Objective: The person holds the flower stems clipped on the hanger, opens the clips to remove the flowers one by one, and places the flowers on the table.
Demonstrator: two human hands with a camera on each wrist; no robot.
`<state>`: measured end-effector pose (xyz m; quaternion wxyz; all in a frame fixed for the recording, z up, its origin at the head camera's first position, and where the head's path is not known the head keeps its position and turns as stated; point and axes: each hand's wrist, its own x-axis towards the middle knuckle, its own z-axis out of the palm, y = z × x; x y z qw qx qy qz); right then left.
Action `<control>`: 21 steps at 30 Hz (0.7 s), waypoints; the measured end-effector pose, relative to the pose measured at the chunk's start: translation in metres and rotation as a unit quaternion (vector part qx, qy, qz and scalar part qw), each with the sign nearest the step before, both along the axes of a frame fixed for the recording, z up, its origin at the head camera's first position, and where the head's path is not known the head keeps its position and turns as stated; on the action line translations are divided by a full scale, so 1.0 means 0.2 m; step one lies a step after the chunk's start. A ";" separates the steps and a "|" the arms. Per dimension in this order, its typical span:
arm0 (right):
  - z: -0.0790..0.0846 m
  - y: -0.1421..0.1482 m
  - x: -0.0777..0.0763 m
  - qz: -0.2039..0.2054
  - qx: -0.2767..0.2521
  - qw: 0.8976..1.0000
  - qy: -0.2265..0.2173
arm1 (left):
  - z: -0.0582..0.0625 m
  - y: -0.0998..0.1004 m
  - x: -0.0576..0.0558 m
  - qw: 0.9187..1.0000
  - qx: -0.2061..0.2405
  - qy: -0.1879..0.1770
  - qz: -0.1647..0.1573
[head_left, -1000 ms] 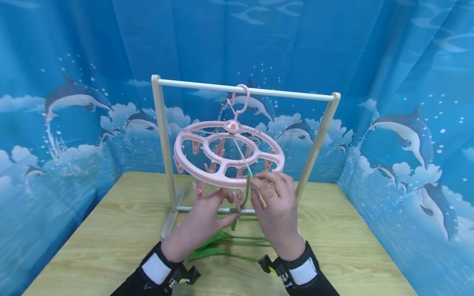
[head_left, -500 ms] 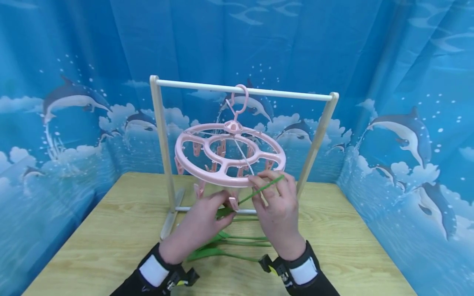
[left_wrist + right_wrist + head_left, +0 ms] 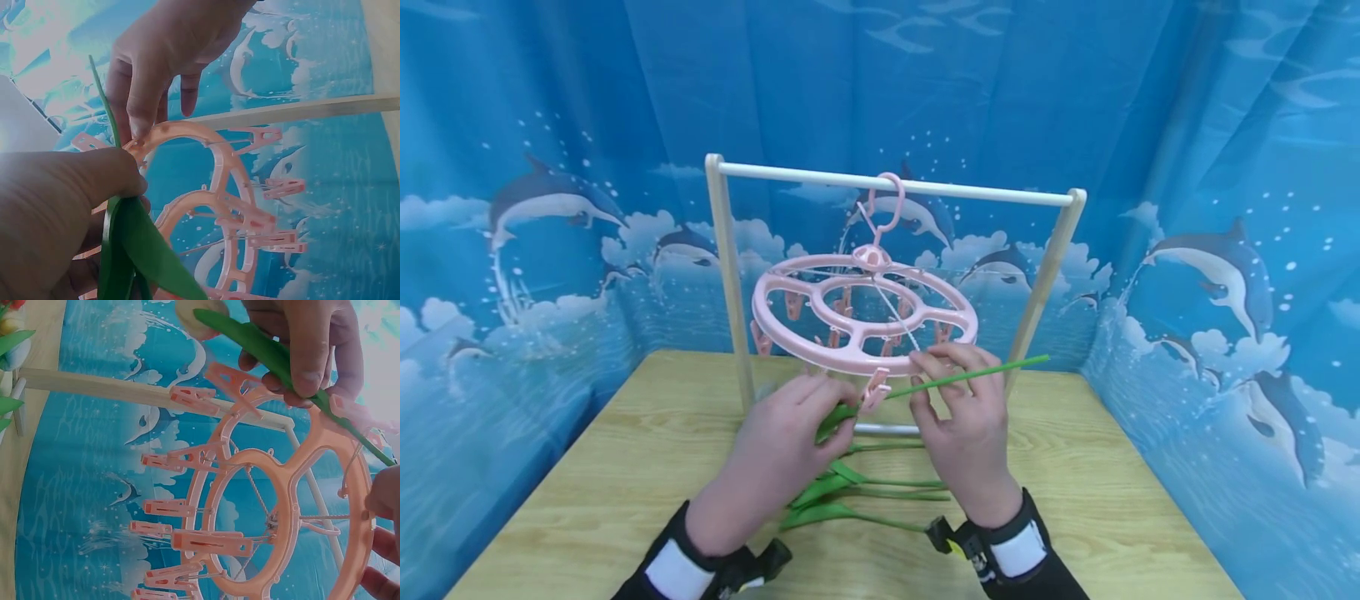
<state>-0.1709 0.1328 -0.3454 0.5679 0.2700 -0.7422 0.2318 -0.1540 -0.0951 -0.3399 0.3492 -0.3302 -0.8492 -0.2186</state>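
Observation:
A tulip point(image 3: 1011, 364) with a green stem and leaves is pinched between the thumb and fingers of my left hand point(image 3: 775, 442). Its pale bloom point(image 3: 203, 317) shows at the top of the right wrist view. The stem slants up to the right, past a pink clip point(image 3: 875, 390) and across the fingers of my right hand point(image 3: 966, 421). That hand grips the front right rim of a round pink clip hanger point(image 3: 842, 358), thumb below the rim. In the left wrist view, green leaves point(image 3: 156, 256) hang below my left thumb.
The hanger hooks over the white top bar point(image 3: 992, 192) of a wooden rack. Several more pink clips point(image 3: 169, 507) dangle around it. Several green-stemmed tulips point(image 3: 850, 510) lie on the wooden table point(image 3: 1090, 500) under the hands. A dolphin-print curtain point(image 3: 820, 83) surrounds the table.
The stem has swung from nearly upright down to a rightward slant. My left hand has shifted left with the tulip, away from the clip. My right hand stays at the rim.

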 end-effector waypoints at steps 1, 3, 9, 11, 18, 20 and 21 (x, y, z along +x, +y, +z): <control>0.00 0.00 0.00 0.005 -0.005 1.000 -0.003 | 0.00 0.00 0.00 1.000 0.003 0.006 0.000; 0.01 0.01 0.00 0.018 -0.022 1.000 -0.007 | 0.01 -0.01 0.00 1.000 0.005 0.012 0.002; 0.02 0.03 0.02 0.043 -0.109 0.992 -0.037 | 0.01 -0.02 0.00 1.000 0.012 0.027 -0.006; 0.03 0.04 0.04 0.052 -0.154 0.985 -0.060 | 0.01 -0.02 0.00 0.999 0.016 0.035 -0.011; 0.09 0.06 0.06 0.029 -0.231 0.970 0.070 | 0.01 -0.03 0.00 0.999 0.012 0.048 -0.005; 0.11 0.04 0.06 0.020 -0.205 0.968 0.143 | 0.01 -0.03 0.00 0.999 0.010 0.050 -0.004; 0.12 0.03 0.07 0.022 -0.185 0.967 0.172 | 0.01 -0.03 0.00 0.999 0.010 0.050 -0.005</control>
